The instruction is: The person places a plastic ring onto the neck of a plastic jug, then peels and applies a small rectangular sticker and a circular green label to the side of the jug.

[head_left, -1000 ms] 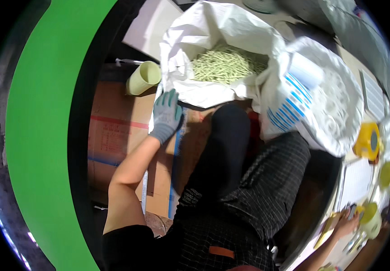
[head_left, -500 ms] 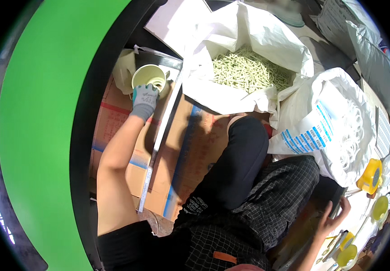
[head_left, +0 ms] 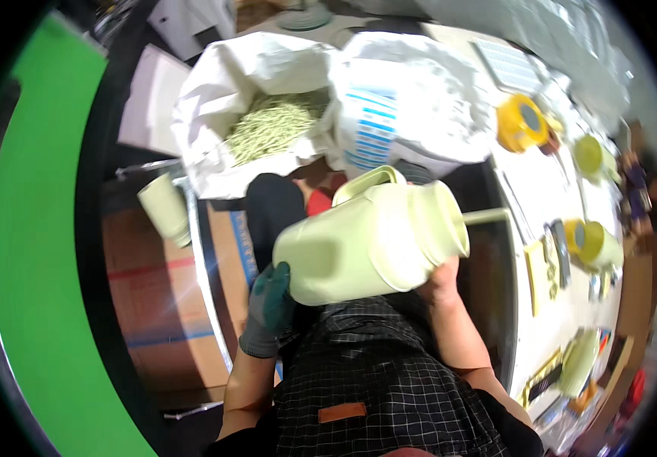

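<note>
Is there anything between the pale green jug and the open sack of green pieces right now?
Nothing visible blocks that gap. The pale green jug lies on its side, with the gloved left hand at its base and the bare right hand under its mouth end. Only the person's dark knee sits low between it and the open white sack.

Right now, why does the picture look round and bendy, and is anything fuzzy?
Head view: the fisheye lens curves straight edges toward the black rim; the pale green plastic jug in the middle is fairly sharp, held between the grey-gloved left hand and the bare right hand; the white table at the right edge is smeared and bright.
</note>
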`<state>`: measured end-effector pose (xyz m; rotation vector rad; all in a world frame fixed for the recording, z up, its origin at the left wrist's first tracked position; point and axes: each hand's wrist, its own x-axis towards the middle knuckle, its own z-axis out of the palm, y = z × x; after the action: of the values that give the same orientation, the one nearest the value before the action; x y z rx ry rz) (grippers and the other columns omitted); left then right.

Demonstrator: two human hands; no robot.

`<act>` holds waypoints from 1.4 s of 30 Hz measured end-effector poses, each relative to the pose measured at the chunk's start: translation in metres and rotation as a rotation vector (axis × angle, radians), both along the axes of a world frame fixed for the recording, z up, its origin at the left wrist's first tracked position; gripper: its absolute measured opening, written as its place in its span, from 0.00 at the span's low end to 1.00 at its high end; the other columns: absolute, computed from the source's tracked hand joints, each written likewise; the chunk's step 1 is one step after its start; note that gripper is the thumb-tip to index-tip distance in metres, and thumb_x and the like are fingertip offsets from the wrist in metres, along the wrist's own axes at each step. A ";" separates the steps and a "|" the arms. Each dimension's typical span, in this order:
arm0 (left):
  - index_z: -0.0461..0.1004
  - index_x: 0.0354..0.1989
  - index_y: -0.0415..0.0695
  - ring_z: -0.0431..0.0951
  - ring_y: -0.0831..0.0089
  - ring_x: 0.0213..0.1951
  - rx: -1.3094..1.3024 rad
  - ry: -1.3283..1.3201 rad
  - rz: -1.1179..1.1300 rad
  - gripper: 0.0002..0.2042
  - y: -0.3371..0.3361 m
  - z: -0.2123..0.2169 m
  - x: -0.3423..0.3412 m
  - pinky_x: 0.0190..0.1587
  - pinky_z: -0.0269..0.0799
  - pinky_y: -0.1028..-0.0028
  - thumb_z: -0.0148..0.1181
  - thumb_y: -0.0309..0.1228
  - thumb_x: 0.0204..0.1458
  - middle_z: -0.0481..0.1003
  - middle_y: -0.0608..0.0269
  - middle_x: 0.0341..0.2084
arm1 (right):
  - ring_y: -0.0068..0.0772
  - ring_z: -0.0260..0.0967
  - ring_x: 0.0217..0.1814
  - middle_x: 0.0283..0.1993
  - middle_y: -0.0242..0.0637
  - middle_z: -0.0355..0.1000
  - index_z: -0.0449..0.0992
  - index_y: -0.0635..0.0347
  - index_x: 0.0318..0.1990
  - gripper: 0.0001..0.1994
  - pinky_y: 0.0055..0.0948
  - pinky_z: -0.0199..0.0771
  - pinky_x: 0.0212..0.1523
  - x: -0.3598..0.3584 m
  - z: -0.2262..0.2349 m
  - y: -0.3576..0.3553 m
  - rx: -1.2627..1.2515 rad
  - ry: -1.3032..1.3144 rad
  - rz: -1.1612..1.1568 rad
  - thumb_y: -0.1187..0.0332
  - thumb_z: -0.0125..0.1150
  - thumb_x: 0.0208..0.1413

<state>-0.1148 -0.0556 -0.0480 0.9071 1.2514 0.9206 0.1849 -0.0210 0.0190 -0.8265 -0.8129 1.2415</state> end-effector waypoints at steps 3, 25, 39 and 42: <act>0.61 0.73 0.33 0.70 0.54 0.68 0.534 0.697 -0.006 0.34 0.005 0.002 0.028 0.70 0.65 0.58 0.66 0.34 0.62 0.68 0.41 0.67 | 0.39 0.68 0.71 0.67 0.45 0.69 0.67 0.67 0.69 0.53 0.42 0.68 0.71 0.017 0.012 -0.017 0.021 -0.353 0.023 0.48 0.88 0.38; 0.80 0.47 0.43 0.81 0.56 0.44 1.048 0.961 -0.395 0.16 0.010 0.100 0.084 0.62 0.71 0.46 0.64 0.42 0.58 0.81 0.55 0.41 | 0.62 0.62 0.69 0.69 0.47 0.67 0.65 0.65 0.69 0.44 0.56 0.65 0.68 -0.039 0.015 -0.032 0.229 -1.100 0.096 0.68 0.77 0.40; 0.51 0.78 0.39 0.68 0.46 0.69 1.404 0.916 0.322 0.51 0.183 0.110 0.040 0.70 0.65 0.53 0.80 0.29 0.47 0.62 0.42 0.72 | 0.57 0.60 0.71 0.70 0.49 0.64 0.69 0.54 0.69 0.41 0.51 0.63 0.71 -0.056 0.048 0.151 0.657 -1.057 -0.189 0.70 0.79 0.43; 0.50 0.79 0.44 0.67 0.42 0.68 1.418 0.906 0.331 0.52 0.176 0.107 0.054 0.68 0.66 0.49 0.79 0.28 0.47 0.62 0.40 0.71 | 0.51 0.73 0.57 0.53 0.46 0.75 0.77 0.57 0.56 0.24 0.44 0.75 0.58 0.011 -0.005 0.150 0.406 -1.077 -0.359 0.72 0.74 0.50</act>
<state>-0.0608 0.1201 0.0595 2.4726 1.3985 1.8200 0.1962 0.1290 0.0141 -1.2288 -1.6121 0.2078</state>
